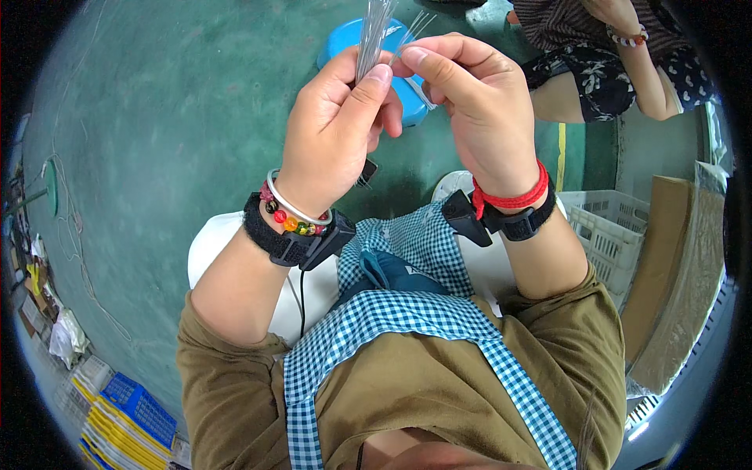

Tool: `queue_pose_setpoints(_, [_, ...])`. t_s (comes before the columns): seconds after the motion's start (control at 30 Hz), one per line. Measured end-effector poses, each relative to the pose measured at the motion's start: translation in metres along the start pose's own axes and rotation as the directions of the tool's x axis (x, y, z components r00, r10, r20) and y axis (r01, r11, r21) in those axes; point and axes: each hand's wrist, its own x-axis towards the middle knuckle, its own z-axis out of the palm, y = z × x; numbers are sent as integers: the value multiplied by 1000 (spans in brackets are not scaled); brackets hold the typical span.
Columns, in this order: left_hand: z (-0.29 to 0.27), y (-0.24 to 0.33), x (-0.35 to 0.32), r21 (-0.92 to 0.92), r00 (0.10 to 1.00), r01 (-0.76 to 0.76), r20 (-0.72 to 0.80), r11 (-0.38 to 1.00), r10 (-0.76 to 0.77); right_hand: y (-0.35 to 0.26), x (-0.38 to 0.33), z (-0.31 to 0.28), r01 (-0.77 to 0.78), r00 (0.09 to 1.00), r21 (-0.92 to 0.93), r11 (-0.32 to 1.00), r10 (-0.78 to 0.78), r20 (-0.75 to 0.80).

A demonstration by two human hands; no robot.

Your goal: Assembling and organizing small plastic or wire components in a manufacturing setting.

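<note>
Your two hands work close together over a bundle of thin silvery strands.
Your left hand clamps the bundle between thumb and fingers, its strands pointing away from you; your right hand pinches a few loose strands just beside it, though you cannot tell whether the fingertips of both hands touch. Beyond and below them sits a blue plastic object above the green floor, and a co-worker sits to your right.

My left hand, thumb against curled fingers; my right hand, thumb and forefinger pinched; two bare forearms, angled forward.
</note>
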Motion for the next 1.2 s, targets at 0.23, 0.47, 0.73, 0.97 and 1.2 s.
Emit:
queue_pose_setpoints(0.23, [2,-2,0,7,999,-42,31,999,41,2,-1,-1,35,999,56,998,-36,10])
queue_pose_setpoints(0.47, [3,-5,1,50,996,-92,11,994,92,1,-2,-2,42,999,5,999,-42,1])
queue_pose_setpoints(0.73, [3,0,2,77,999,-48,-4,996,49,6,-1,-5,78,997,-65,995,-79,-9])
queue_pose_setpoints(0.97, [-2,0,5,69,998,-65,-5,995,65,4,1,1,97,994,-95,991,-101,-35])
queue_pose_setpoints(1.2, [5,-6,4,94,995,-100,4,990,101,3,0,-3,80,997,-53,995,-80,-4])
